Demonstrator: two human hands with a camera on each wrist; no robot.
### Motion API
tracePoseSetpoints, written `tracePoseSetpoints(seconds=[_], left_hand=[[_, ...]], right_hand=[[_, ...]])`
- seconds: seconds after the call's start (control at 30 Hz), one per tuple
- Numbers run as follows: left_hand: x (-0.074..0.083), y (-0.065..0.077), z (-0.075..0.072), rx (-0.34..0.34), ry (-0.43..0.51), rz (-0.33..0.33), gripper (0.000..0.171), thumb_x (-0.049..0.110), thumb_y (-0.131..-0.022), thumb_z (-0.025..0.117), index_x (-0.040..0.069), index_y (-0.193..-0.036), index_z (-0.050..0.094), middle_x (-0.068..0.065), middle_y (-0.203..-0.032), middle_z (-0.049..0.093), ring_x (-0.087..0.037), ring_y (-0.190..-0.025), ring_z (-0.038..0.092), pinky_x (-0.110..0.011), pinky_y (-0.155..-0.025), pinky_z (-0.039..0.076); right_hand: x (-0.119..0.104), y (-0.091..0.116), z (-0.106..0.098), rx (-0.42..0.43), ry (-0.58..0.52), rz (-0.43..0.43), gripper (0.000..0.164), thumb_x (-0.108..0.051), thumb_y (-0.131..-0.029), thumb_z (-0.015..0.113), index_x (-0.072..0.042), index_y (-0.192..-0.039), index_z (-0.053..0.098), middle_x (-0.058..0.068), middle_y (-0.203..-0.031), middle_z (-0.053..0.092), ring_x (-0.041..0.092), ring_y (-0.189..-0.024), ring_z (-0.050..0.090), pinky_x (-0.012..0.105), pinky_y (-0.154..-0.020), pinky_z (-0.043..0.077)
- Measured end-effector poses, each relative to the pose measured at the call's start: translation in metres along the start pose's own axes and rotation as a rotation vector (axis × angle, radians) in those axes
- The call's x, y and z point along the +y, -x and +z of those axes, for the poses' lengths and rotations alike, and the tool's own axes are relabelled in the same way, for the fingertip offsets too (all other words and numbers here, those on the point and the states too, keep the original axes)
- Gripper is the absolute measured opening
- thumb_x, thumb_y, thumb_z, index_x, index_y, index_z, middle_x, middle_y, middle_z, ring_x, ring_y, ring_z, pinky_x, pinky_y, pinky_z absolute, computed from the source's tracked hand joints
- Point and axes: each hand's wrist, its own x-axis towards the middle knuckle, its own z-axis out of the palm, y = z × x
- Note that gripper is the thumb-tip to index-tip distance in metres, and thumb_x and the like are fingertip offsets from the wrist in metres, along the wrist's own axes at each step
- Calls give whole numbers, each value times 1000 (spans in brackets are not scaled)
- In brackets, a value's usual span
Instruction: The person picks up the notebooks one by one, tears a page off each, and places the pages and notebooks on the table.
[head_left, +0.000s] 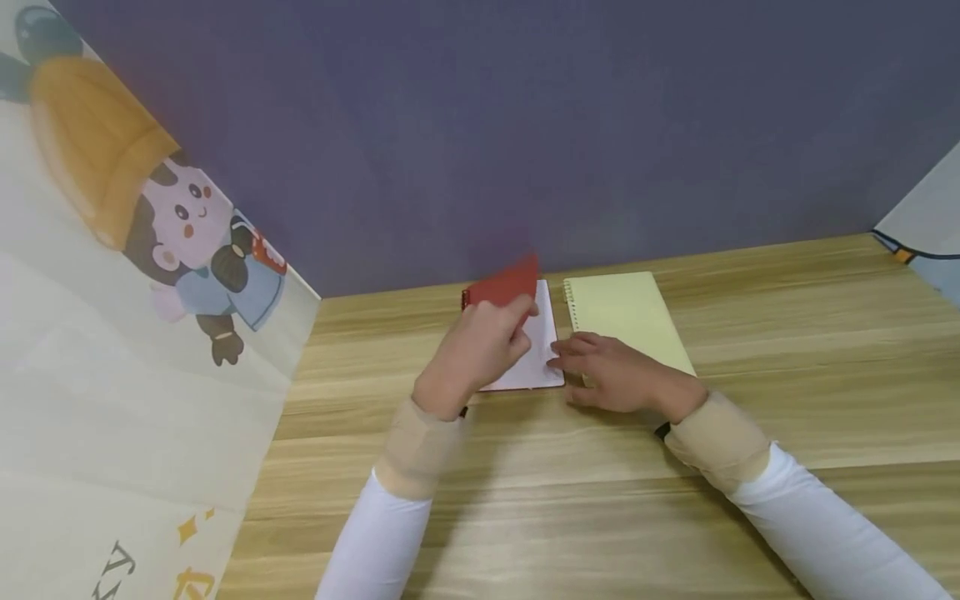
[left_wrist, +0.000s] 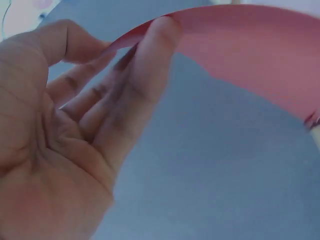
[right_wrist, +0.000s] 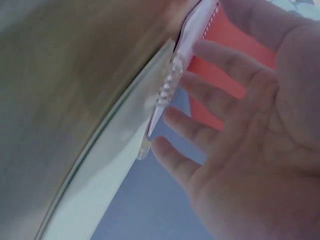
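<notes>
A spiral-bound notebook lies on the table with its red cover [head_left: 506, 283] lifted, so that a white page [head_left: 536, 358] shows beneath. My left hand [head_left: 480, 346] pinches the cover's edge between thumb and fingers. In the left wrist view, the raised cover [left_wrist: 250, 45] bends away from the fingertips. To the right lies a pale yellow spiral notebook [head_left: 618, 308], closed. My right hand [head_left: 626, 375] is over its lower left part, fingers extended toward the red notebook's right edge. In the right wrist view the fingers are spread and hold nothing; whether the tips touch the page I cannot tell.
The wooden table [head_left: 600, 517] ends at a dark blue-grey panel [head_left: 562, 125] behind the notebooks. A pale wall [head_left: 75, 358] with a cartoon figure stands on the left. A dark cable [head_left: 930, 254] runs at the far right corner.
</notes>
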Motion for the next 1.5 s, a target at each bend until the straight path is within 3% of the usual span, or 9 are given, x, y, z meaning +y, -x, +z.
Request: tracePoseSetpoints(seconds=[0.17, 0.3, 0.5, 0.7, 0.9, 1.13, 1.27, 1.37, 1.5], left_hand=[[-9, 5, -25, -18, 86, -118, 39, 3, -85, 55, 12, -122, 65, 3, -69, 52, -7, -52, 46, -25, -56, 42], [-23, 11, -40, -9, 135, -185, 39, 4, -89, 53, 8, -126, 64, -4, -83, 58, -15, -66, 58, -31, -67, 49], [-50, 18, -51, 33, 164, -255, 39, 1, -93, 51, 1, -129, 65, -16, -121, 66, -28, -93, 58, -41, -85, 51], [-83, 26, -56, -15, 172, -421, 42, 9, -95, 55, 1, -136, 59, -20, -129, 64, -35, -114, 58, -50, -100, 49], [-120, 37, -47, -107, 166, -566, 42, 15, -98, 63, 0, -137, 59, -22, -142, 59, -41, -137, 50, -55, -114, 41], [-155, 51, -25, -231, 193, -675, 40, 14, -95, 68, -1, -132, 60, -26, -135, 62, -39, -122, 57, -53, -106, 46], [-164, 58, -15, -294, 248, -727, 38, 15, -93, 71, -1, -127, 59, -25, -125, 63, -35, -110, 55, -48, -99, 47], [-165, 60, -10, -344, 277, -765, 37, 16, -94, 70, 0, -125, 57, -25, -130, 59, -33, -111, 53, -47, -99, 46], [-159, 56, -5, -375, 230, -792, 41, 20, -93, 71, -1, -126, 58, -24, -134, 58, -34, -116, 54, -49, -100, 48]], right_hand=[[3, -3, 0, -30, 12, 1, 41, -25, -96, 70, -8, -134, 67, 16, -145, 59, 41, -139, 49, 61, -114, 38], [7, -4, -1, -43, 2, 10, 42, -24, -96, 69, -7, -135, 67, 17, -147, 57, 40, -139, 50, 61, -114, 38], [12, -8, -3, -43, -9, -2, 42, -24, -97, 68, -6, -134, 67, 18, -147, 57, 39, -139, 51, 60, -114, 38], [19, -10, -6, -64, -13, 9, 39, -24, -97, 68, -7, -133, 68, 18, -147, 57, 40, -140, 50, 60, -115, 38], [25, -11, -10, -57, -32, 4, 36, -21, -97, 69, -7, -130, 70, 18, -146, 58, 39, -139, 51, 59, -115, 38], [29, -11, -11, -53, -47, 7, 33, -21, -96, 70, -8, -127, 72, 17, -144, 60, 38, -138, 52, 58, -115, 38], [29, -11, -10, -53, -51, 8, 32, -21, -96, 70, -8, -125, 73, 16, -143, 61, 38, -138, 52, 58, -115, 38], [29, -11, -10, -50, -49, 6, 31, -21, -96, 70, -9, -124, 73, 16, -143, 61, 38, -137, 52, 58, -115, 38], [29, -11, -11, -48, -52, 5, 30, -21, -96, 70, -9, -124, 73, 16, -143, 61, 39, -137, 52, 59, -115, 38]])
